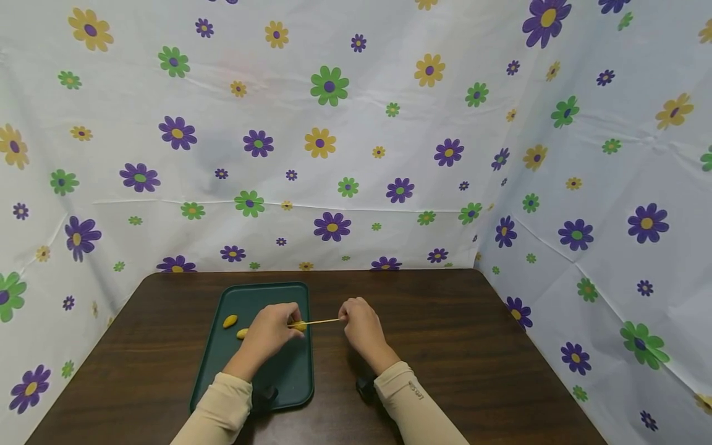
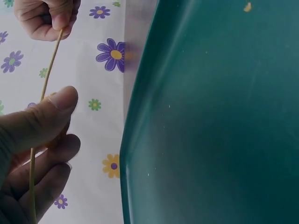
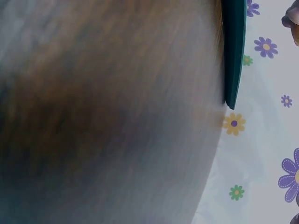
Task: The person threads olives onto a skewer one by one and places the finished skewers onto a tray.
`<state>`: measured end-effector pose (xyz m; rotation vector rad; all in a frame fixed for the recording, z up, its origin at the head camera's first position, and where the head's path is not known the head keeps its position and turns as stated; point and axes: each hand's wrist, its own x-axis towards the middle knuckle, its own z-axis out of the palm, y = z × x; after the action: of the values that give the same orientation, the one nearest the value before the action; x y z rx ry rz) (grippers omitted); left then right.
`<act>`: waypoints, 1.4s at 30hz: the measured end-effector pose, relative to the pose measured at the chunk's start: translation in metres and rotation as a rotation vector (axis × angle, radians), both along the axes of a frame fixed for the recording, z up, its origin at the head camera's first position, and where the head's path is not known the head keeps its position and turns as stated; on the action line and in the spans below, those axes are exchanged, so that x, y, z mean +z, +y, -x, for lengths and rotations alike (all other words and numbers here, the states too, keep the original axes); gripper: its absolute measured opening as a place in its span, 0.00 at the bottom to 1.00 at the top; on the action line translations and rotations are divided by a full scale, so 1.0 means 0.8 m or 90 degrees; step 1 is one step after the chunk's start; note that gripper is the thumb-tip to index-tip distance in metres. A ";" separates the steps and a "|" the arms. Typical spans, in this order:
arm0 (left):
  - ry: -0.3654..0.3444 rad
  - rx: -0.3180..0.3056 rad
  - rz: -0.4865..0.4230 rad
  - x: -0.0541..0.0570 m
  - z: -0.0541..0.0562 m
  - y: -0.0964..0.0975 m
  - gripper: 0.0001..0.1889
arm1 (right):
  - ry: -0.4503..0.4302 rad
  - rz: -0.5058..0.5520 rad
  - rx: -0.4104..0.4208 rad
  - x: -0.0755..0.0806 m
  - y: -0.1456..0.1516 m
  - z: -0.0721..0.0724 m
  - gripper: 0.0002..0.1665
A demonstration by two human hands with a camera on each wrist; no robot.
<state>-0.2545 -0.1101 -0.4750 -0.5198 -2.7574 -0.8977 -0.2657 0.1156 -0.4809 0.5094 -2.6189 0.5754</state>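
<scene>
My left hand (image 1: 271, 329) is over the right side of a dark green tray (image 1: 289, 380). Its thumb and fingers pinch a small yellow-brown oval piece (image 2: 60, 139). A thin wooden skewer (image 1: 322, 321) runs along this piece and out past the left fingers in the left wrist view; whether it pierces the piece is hidden by the thumb. Off the tray's right edge, my right hand (image 1: 363, 326) pinches the skewer's far end between thumb and curled fingers. Yellow oval pieces (image 1: 230, 321) lie on the tray, one partly behind the left hand.
The tray sits left of centre on a dark brown wooden table (image 1: 445, 358). A white cloth with printed flowers (image 1: 367, 123) hangs behind the table and along its sides. One small yellow crumb (image 2: 247, 7) lies on the tray.
</scene>
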 end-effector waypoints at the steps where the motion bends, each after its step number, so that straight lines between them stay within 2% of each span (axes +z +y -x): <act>1: -0.002 0.002 -0.004 -0.001 0.000 -0.001 0.17 | -0.001 0.001 0.006 0.000 0.001 0.000 0.19; 7: -0.011 0.000 -0.038 -0.006 0.000 -0.006 0.15 | 0.000 0.009 0.063 0.002 0.012 0.001 0.09; 14: -0.008 -0.019 -0.044 -0.009 0.005 -0.012 0.15 | -0.023 0.039 0.070 0.001 0.030 0.005 0.03; 18: -0.005 -0.021 -0.033 -0.009 0.005 -0.011 0.15 | -0.030 0.055 0.068 -0.001 0.031 0.005 0.05; 24: -0.003 -0.020 -0.019 -0.007 0.006 -0.006 0.15 | -0.018 0.050 0.035 0.000 0.025 0.003 0.12; 31: 0.009 -0.027 -0.009 -0.005 0.005 -0.002 0.16 | -0.016 0.041 0.022 0.001 0.022 0.002 0.13; 42: -0.001 -0.022 0.003 -0.001 0.003 0.001 0.16 | 0.006 0.029 0.006 -0.001 0.014 0.001 0.18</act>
<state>-0.2570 -0.1094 -0.4760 -0.5691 -2.7613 -0.8991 -0.2667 0.1266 -0.4816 0.5093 -2.5902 0.6324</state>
